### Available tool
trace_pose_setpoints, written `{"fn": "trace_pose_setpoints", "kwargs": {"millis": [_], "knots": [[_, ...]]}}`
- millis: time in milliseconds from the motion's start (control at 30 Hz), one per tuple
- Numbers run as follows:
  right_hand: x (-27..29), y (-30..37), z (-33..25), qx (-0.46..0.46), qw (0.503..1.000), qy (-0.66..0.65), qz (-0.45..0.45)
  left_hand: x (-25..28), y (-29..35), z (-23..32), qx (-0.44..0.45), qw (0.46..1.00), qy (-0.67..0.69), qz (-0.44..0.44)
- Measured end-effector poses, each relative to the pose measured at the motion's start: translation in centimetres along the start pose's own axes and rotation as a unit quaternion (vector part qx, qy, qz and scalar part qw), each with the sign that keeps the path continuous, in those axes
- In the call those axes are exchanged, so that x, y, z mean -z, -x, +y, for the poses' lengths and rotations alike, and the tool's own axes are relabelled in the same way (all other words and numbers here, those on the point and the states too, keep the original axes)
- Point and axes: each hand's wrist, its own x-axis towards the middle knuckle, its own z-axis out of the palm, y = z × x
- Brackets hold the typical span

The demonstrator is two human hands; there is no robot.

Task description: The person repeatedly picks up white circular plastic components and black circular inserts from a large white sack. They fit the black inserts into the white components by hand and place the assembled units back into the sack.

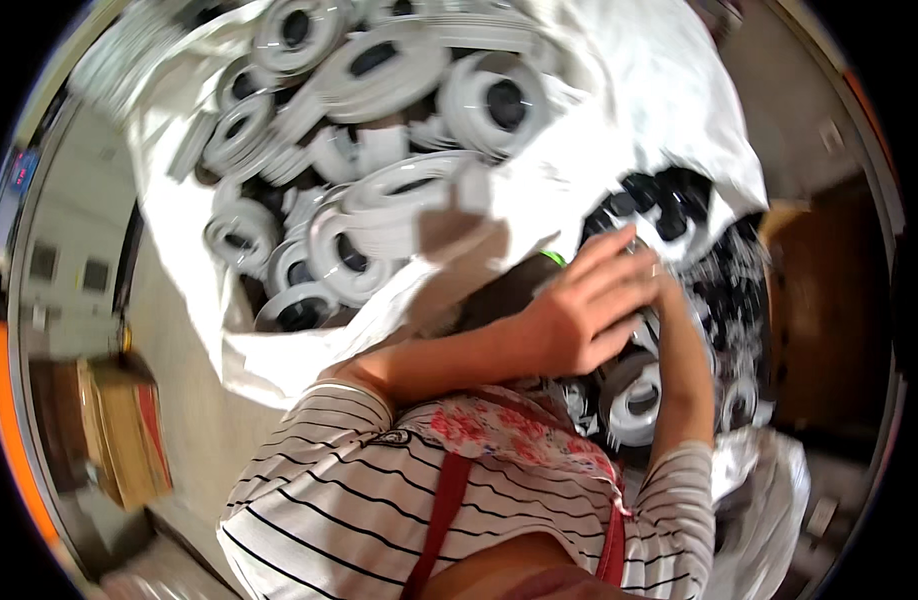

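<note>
My left hand (601,298) reaches across to the right with its fingers stretched out and apart, and nothing shows plainly in it. It lies over my right hand (663,278), whose fingers are mostly hidden behind it. Whether the right hand holds anything cannot be made out. Just beyond both hands are several black plastic parts (669,205) in the mouth of a white bag. Below them lies a white ring-shaped part (636,400) beside my right forearm.
A large white sack (249,355) at the left and far side holds many white and grey plastic rings (384,75). Black parts in clear wrap (729,300) lie right of my right arm. A cardboard box (124,430) stands on the floor far left; a brown panel (824,310) is at right.
</note>
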Motion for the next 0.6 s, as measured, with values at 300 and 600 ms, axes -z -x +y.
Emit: {"fn": "trace_pose_setpoints", "kwargs": {"millis": [300,600], "knots": [[-4.3,1.6,-2.0,0.023,0.996,0.040,0.070,11.9,-2.3,-7.9,0.107,0.784,-0.587,-0.173],[7.5,8.6,-0.4,0.051,0.865,-0.399,0.299,21.6,-3.7,-24.3,0.048,0.776,-0.601,-0.183]]}}
